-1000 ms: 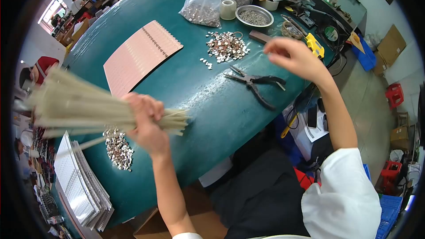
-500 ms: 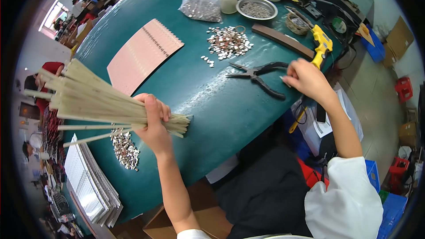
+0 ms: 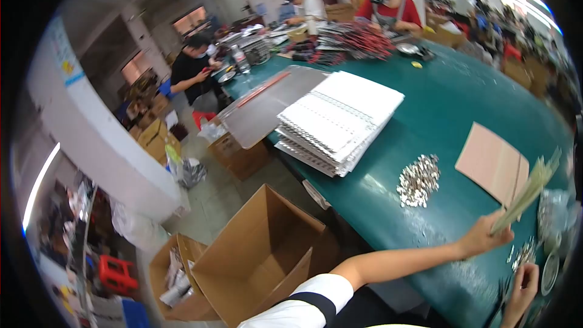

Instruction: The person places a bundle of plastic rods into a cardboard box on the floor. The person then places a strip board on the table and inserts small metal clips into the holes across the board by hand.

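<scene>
My left hand [image 3: 484,237] is wrapped around a bundle of thin pale sticks [image 3: 527,197] above the green table. The bundle points up and to the right, overlapping a pink sheet [image 3: 486,158]. Lower down, my right hand [image 3: 523,288] has its fingers curled together; whatever is in them is hidden. Near it lie dark-handled pliers [image 3: 500,300], a pile of small shiny metal pieces [image 3: 523,255] and a round metal bowl [image 3: 549,274]. Another pile of metal pieces [image 3: 419,181] lies left of the pink sheet.
A tall stack of white perforated sheets [image 3: 349,112] stands by the table's left edge, beside a grey board [image 3: 276,106]. Open cardboard boxes [image 3: 258,249] sit on the floor below. Several people work at the table's far side, near red and black bundled items [image 3: 358,42].
The camera view has swung left, so both hands now appear at the lower right. My left hand still grips the stick bundle. My right hand's fingers remain curled.
</scene>
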